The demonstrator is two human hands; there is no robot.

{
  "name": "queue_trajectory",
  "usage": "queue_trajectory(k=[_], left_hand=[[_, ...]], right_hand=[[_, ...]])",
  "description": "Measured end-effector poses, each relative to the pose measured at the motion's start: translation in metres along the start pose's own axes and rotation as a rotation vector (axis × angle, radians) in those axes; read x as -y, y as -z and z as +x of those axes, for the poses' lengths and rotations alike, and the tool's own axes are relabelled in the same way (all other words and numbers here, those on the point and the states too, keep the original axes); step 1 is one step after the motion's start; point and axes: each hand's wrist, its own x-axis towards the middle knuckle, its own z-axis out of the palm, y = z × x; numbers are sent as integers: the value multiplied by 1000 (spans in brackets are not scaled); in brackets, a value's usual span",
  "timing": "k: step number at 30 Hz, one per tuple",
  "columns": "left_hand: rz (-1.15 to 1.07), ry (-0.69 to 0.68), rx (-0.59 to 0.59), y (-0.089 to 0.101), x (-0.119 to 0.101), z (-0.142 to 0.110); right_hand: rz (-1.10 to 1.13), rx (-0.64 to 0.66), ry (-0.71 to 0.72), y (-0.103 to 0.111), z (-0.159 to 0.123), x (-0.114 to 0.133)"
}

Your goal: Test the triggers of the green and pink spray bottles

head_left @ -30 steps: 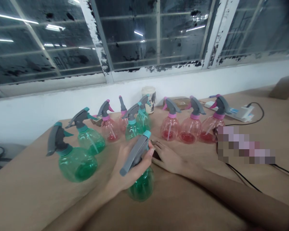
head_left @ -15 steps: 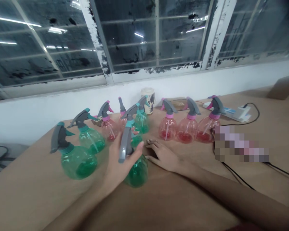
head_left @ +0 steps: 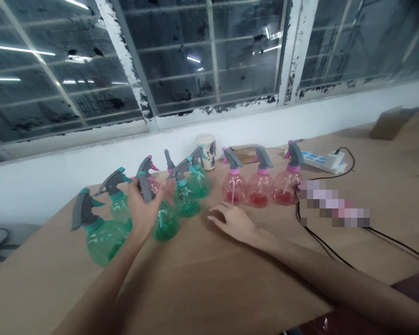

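Note:
My left hand (head_left: 142,210) is wrapped round the grey trigger head and neck of a green spray bottle (head_left: 166,224), whose round body shows to the right of the fingers. Two more green spray bottles, the nearest one (head_left: 104,239) partly hidden by my forearm, stand left of that hand. Just right of it are another green spray bottle (head_left: 187,203) and one behind (head_left: 199,181). My right hand (head_left: 234,221) rests on the table with loosely bent, parted fingers and holds nothing. Beyond it stands a pink spray bottle (head_left: 233,188) with red liquid low inside.
Two further pink bottles, a middle one (head_left: 261,190) and a right one (head_left: 287,186), continue that row. Against the wall stands a paper cup (head_left: 206,151). A white power strip (head_left: 321,160) with black cables lies at the right, near a cardboard box (head_left: 393,123).
My left hand has carried the green spray bottle leftward, closer to the other green ones. My right hand stays by the table surface. The view has shifted slightly.

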Motion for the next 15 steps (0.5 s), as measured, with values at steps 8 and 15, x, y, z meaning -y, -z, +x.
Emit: queue_trajectory(k=[8,15], left_hand=[[-75,-85,-38,1,2,0],[-25,-199,53,27,-9,-16]], right_hand=[[-106,-539,-28,60,20,1],[-149,-645,-53,74,51,-8]])
